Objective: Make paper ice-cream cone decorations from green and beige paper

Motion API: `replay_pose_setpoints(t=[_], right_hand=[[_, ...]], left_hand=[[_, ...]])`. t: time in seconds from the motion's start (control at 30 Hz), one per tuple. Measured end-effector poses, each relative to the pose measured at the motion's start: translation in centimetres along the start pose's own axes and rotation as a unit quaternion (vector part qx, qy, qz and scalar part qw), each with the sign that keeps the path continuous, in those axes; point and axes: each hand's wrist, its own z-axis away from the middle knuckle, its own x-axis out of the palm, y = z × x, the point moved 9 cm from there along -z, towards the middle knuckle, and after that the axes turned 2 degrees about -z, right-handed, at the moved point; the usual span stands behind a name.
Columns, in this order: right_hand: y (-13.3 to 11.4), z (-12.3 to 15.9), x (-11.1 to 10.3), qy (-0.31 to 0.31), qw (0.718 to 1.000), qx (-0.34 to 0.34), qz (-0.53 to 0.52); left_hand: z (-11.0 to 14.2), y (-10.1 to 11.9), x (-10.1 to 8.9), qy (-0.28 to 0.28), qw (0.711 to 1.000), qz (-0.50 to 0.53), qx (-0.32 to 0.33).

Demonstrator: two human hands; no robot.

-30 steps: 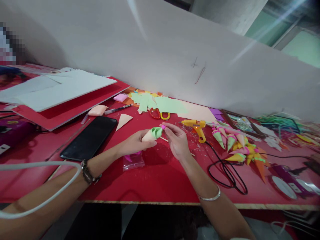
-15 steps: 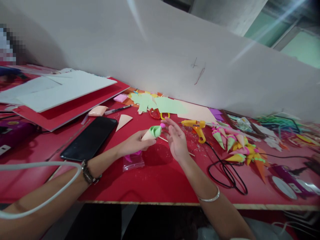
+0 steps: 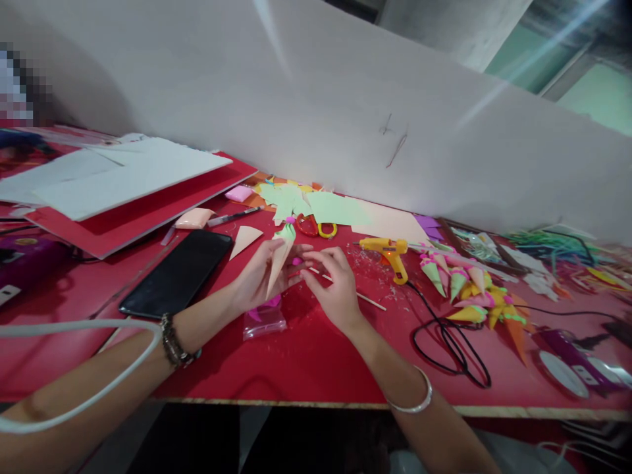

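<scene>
My left hand (image 3: 254,276) is closed around a peach paper cone (image 3: 279,260), its point downward. Pale green paper shows at the cone's upper end, with a pink lump (image 3: 291,220) on top. The thumb and finger of my right hand (image 3: 336,286) pinch at a small pink ball (image 3: 297,261), which looks like soft clay. This ball is close against the fingers of my left hand, and I cannot tell whether they touch it too. Below my left hand lies a clear plastic bag (image 3: 264,324) with something pink in it.
A yellow glue gun (image 3: 388,253) with a black cord lies right of my hands, near several finished paper cones (image 3: 476,296). Scissors (image 3: 326,230) and green paper (image 3: 333,208) lie behind. A phone (image 3: 178,273) is at the left; a thin stick (image 3: 370,302) lies by my right hand.
The cone has turned from lying sideways, with its green opening to the right, to upright with its point down. My right hand has moved left and down, its fingers now pinched at the pink ball.
</scene>
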Motion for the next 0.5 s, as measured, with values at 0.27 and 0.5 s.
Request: replay_pose_setpoints(t=[0.27, 0.5], right_hand=[[1.1, 0.3, 0.6, -0.017, 0.999, 0.038, -0.011], [0.6, -0.1, -2.1, 0.083, 0.996, 0.037, -0.013]], left_hand=[[0.3, -1.1, 1.4, -0.051, 0.998, 0.022, -0.036], [0.5, -0.7, 1.5, -0.052, 0.998, -0.019, -0.033]])
